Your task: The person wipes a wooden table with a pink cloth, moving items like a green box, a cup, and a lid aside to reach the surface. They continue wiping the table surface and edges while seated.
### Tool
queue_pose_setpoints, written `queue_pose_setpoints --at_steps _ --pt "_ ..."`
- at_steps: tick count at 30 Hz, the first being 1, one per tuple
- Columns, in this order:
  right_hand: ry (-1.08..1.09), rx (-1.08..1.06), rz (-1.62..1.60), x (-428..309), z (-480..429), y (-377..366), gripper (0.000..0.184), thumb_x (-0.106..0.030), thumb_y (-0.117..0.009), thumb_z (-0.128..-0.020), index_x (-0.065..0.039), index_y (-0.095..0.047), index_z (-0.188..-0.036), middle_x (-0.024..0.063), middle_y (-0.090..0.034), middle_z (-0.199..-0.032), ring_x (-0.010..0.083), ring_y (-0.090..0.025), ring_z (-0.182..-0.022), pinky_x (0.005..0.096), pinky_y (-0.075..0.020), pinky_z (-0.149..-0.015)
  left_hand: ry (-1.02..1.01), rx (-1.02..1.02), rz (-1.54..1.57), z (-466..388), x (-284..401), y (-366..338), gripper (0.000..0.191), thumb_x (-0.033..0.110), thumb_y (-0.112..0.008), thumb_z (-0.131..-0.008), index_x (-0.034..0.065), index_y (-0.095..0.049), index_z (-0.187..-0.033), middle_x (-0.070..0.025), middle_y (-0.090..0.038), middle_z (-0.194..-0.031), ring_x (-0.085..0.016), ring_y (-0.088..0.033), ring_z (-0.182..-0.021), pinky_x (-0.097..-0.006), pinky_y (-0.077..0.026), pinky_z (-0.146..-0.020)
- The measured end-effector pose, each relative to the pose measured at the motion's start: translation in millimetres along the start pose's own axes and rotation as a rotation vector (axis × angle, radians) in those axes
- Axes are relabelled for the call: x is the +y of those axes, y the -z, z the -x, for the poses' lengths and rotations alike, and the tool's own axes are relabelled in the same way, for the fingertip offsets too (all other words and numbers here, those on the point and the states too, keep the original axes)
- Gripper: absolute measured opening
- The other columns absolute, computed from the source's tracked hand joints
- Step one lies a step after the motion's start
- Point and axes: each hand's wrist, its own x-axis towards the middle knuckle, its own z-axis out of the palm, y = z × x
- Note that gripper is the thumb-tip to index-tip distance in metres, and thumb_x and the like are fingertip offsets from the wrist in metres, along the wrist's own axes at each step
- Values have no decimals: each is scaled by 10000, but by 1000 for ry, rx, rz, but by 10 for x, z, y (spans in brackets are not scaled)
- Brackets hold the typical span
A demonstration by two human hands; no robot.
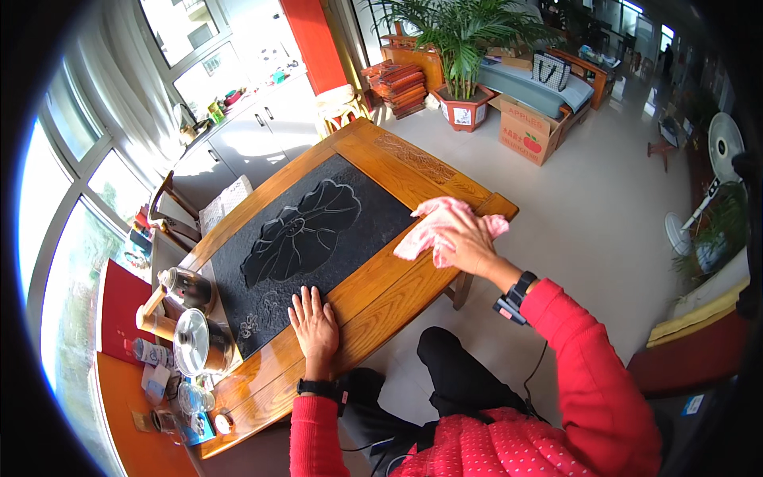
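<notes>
A wooden tea table (381,280) stands before me, with a dark stone slab (369,238) carved with a leaf shape set into its top. Under my right hand (468,244) is a crumpled pink cloth (432,220), pressed on the wooden border near the table's right corner; its edges spread past my fingers. My left hand (314,325) lies palm down across the near border, fingertips over the slab and no object in it. To its left stand a glass-lidded pot (199,343) and a wooden-handled kettle (188,286).
Glass jars (194,398) and a small round clock-like item (223,424) crowd the table's left end. Behind the table is a chair (173,206). A potted palm (462,107), a cardboard apple box (524,131) and a standing fan (721,149) are on the floor beyond.
</notes>
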Motion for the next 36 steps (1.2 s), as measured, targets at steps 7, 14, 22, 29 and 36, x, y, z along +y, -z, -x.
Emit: queue_pose_setpoints --at_steps 7,14,22,29,36 --pt "-274 107 174 363 -206 -163 450 -413 -604 -880 -157 -643 -1248 46 -512 -1421 188 -355 -1387 490 -282 -1032 5 -15 -17 -20 40 44 534 317 -351 -1047 85 -351 -1528 -121 -265 -1626 -313 -170 -1520 -470 -80 -1232" --pt "137 74 -138 -777 386 -213 446 -334 -665 -842 -120 -631 -1232 27 -557 -1349 181 -453 -1288 440 -295 -1022 -1 11 -4 -13 19 7 528 311 -373 -1040 78 -377 -1514 -127 -288 -1615 -320 -177 -1517 -474 -86 -1231" --pt "44 54 -101 81 154 -33 400 -401 -622 -880 -176 -697 -1202 18 -528 -1442 200 -391 -1382 447 -244 -1100 2 -3 -28 -12 19 16 521 317 -352 -1054 91 -361 -1523 -121 -280 -1620 -317 -195 -1513 -454 -105 -1232" --pt "-322 247 164 827 -184 -93 372 -398 -639 -870 -148 -682 -1142 21 -527 -1404 207 -409 -1333 478 -304 -1032 -2 14 -14 -11 45 46 515 304 -369 -1048 81 -375 -1513 -127 -301 -1609 -319 -203 -1511 -460 -109 -1230" --pt "-130 200 -8 -97 234 -94 375 -329 -669 -836 -120 -646 -1147 11 -585 -1183 195 -498 -1170 478 -320 -985 -9 30 2 -13 39 12 515 294 -383 -1040 71 -387 -1504 -131 -301 -1608 -330 -191 -1511 -475 -92 -1230"
